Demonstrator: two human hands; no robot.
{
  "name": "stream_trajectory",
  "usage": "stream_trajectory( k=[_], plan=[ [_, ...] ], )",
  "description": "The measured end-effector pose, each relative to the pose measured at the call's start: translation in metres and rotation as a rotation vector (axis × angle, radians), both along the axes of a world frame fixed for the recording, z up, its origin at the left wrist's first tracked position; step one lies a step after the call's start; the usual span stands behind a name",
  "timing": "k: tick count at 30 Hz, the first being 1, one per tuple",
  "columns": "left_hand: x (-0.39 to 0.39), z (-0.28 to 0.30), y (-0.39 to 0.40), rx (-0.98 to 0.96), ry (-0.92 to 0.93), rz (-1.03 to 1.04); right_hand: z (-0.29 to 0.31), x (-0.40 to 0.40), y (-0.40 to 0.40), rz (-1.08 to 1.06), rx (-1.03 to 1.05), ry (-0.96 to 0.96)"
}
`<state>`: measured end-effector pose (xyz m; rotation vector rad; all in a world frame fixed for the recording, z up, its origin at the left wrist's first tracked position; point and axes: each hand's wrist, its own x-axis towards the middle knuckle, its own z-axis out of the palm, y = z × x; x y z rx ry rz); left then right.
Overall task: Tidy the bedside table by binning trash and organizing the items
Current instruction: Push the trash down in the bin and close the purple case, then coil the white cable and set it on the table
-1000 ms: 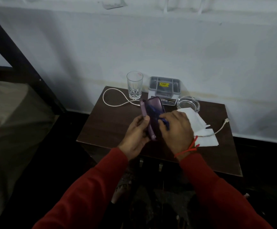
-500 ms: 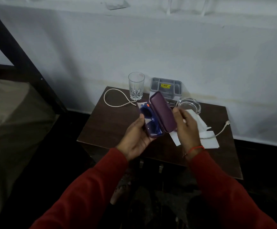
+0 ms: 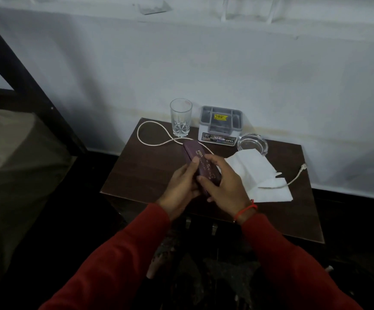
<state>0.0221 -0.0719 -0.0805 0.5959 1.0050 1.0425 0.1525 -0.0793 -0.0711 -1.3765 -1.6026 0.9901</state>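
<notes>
A closed purple glasses case (image 3: 198, 161) with gold lettering is held above the middle of the dark wooden bedside table (image 3: 141, 171). My left hand (image 3: 180, 186) grips its left side and my right hand (image 3: 224, 184) presses on its lid from the right. White tissue paper (image 3: 257, 173) lies unfolded on the table to the right of my hands. A white cable (image 3: 152, 139) loops at the back left and its plug end (image 3: 302, 167) rests past the tissue.
An empty drinking glass (image 3: 180, 117) stands at the back. Beside it sit a grey compartment organizer (image 3: 220, 124) and a clear glass ashtray (image 3: 252, 143). A white wall is behind the table, a bed (image 3: 9, 157) with a dark frame at left.
The case was open with blue glasses visible inside; my right hand has swung the lid down and the case is now closed between both hands.
</notes>
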Motion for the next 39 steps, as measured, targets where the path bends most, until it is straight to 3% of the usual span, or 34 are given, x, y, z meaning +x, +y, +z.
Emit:
stream_trajectory(
  k=[4,9,13,18,22,25,27,31,35,39],
  plan=[
    [-0.004,-0.009,0.003,0.009,0.269,0.027,-0.009,-0.004,-0.001,-0.002,0.135,-0.165],
    [-0.002,-0.011,0.006,0.009,0.410,0.056,-0.010,-0.002,0.006,0.055,0.163,-0.222],
    [0.007,-0.018,0.009,-0.045,0.369,0.112,-0.012,0.005,0.013,0.102,0.181,-0.194],
    [0.007,-0.007,0.018,-0.080,0.123,0.056,-0.015,0.026,0.027,0.157,0.109,-0.112],
    [-0.009,-0.011,0.033,-0.092,0.231,0.140,-0.024,0.042,0.036,0.274,0.069,-0.200],
    [-0.015,-0.019,0.048,-0.089,0.316,0.243,-0.030,0.049,0.043,0.169,0.161,-0.300],
    [-0.017,-0.024,0.058,-0.138,0.337,0.307,-0.032,0.057,0.048,-0.002,0.197,-0.478],
    [-0.021,-0.034,0.073,-0.188,0.360,0.372,-0.036,0.077,0.048,-0.248,-0.056,-0.798],
    [-0.025,-0.041,0.082,-0.133,0.535,0.413,-0.037,0.089,0.046,-0.285,-0.246,-0.917],
    [-0.032,-0.043,0.084,-0.046,0.812,0.368,-0.034,0.090,0.046,-0.357,-0.172,-0.881]
  ],
)
